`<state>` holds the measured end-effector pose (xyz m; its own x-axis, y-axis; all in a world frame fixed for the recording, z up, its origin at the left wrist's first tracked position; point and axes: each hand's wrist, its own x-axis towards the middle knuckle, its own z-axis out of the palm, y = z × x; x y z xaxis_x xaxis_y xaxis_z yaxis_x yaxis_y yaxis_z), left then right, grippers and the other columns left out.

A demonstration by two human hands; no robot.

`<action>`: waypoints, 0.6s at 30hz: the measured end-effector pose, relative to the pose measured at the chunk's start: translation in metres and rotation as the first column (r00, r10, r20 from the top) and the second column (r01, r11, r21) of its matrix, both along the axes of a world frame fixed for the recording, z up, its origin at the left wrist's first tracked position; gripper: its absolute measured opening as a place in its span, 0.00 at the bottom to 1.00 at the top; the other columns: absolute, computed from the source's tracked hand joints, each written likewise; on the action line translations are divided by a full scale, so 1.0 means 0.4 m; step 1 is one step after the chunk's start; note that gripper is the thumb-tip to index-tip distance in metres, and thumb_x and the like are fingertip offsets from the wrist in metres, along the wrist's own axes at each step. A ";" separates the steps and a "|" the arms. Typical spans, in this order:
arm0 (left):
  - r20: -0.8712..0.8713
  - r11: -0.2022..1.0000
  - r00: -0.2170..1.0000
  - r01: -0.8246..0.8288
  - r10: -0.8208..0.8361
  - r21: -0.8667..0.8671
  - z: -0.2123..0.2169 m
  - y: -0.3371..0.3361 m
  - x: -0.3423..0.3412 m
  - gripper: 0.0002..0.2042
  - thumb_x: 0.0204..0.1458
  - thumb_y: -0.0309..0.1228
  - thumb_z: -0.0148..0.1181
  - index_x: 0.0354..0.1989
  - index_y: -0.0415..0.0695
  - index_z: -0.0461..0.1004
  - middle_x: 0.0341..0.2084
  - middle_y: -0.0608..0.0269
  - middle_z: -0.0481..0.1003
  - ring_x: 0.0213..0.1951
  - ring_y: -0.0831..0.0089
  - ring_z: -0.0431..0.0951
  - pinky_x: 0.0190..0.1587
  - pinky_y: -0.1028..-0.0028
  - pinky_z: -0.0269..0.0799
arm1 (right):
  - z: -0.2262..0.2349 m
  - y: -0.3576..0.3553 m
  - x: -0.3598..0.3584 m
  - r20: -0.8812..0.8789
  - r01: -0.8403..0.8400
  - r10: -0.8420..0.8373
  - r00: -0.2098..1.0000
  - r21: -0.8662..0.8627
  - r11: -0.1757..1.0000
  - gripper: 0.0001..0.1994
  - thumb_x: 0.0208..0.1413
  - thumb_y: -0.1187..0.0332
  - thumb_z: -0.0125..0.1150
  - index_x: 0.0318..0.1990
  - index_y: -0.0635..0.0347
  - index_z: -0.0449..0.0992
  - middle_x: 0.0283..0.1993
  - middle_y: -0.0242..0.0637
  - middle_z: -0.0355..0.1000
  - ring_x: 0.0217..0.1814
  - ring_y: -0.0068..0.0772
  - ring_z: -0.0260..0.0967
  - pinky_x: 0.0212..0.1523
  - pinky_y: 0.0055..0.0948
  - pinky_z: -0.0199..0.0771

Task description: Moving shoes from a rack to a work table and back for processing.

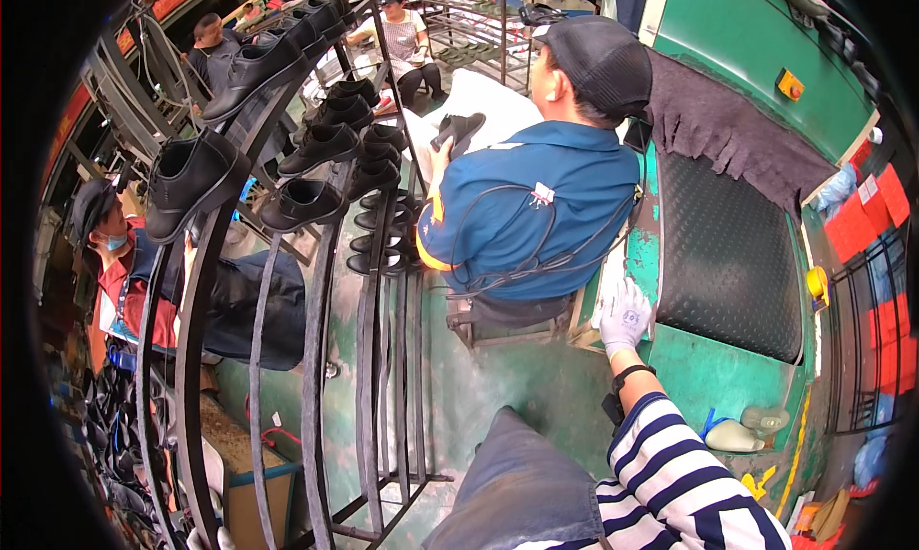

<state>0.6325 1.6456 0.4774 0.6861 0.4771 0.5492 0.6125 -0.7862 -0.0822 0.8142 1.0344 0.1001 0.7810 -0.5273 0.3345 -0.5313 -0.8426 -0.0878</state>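
Observation:
My right hand (625, 317), in a white glove, lies with outstretched fingers on the edge of a green machine (643, 253), beside its black textured belt (732, 258). It holds nothing. At the lower left rim, white-gloved fingertips of my left hand (225, 538) show on both sides of a dark post of a metal shoe rack (191, 397); the rest of that hand is cut off. Black lace-up shoes (196, 181) stand on the rack's upper bars. A seated co-worker in a blue shirt (536, 205), close in front, holds a black shoe (459, 132).
A worker in a red and dark vest (163, 291) is left of the rack. More people work at the back near further racks (469, 23). Two shoe lasts (737, 435) lie on the machine's near ledge. Red cards (866, 210) hang on a wire frame at right.

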 end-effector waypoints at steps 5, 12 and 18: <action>0.005 1.000 1.000 0.019 -0.019 -0.003 0.003 -0.001 0.002 0.26 0.51 0.60 0.65 0.45 0.50 0.82 0.35 0.58 0.83 0.32 0.57 0.82 0.37 0.62 0.76 | 0.000 -0.003 0.000 0.011 -0.001 0.001 1.000 -0.002 1.000 0.28 0.59 0.54 0.51 0.65 0.55 0.68 0.69 0.37 0.65 0.72 0.40 0.58 0.72 0.48 0.48; -0.006 1.000 1.000 0.006 -0.006 0.005 0.005 0.001 0.003 0.27 0.51 0.60 0.64 0.45 0.49 0.82 0.35 0.57 0.83 0.34 0.57 0.83 0.38 0.62 0.77 | 0.015 0.002 0.004 -0.009 -0.002 0.002 1.000 0.030 1.000 0.28 0.57 0.54 0.52 0.65 0.54 0.68 0.70 0.36 0.64 0.72 0.40 0.57 0.73 0.48 0.48; 0.008 0.998 0.998 0.055 -0.055 -0.012 0.005 0.012 -0.014 0.23 0.52 0.52 0.66 0.46 0.46 0.79 0.35 0.56 0.81 0.35 0.58 0.81 0.40 0.63 0.75 | 0.023 0.009 -0.002 -0.038 0.012 -0.010 0.999 0.036 0.999 0.28 0.57 0.54 0.52 0.65 0.53 0.69 0.70 0.36 0.64 0.73 0.39 0.57 0.74 0.48 0.46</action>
<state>0.6268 1.6505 0.4793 0.7073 0.4456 0.5488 0.5691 -0.8194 -0.0681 0.8134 1.0379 0.1091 0.7867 -0.5473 0.2855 -0.5441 -0.8333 -0.0979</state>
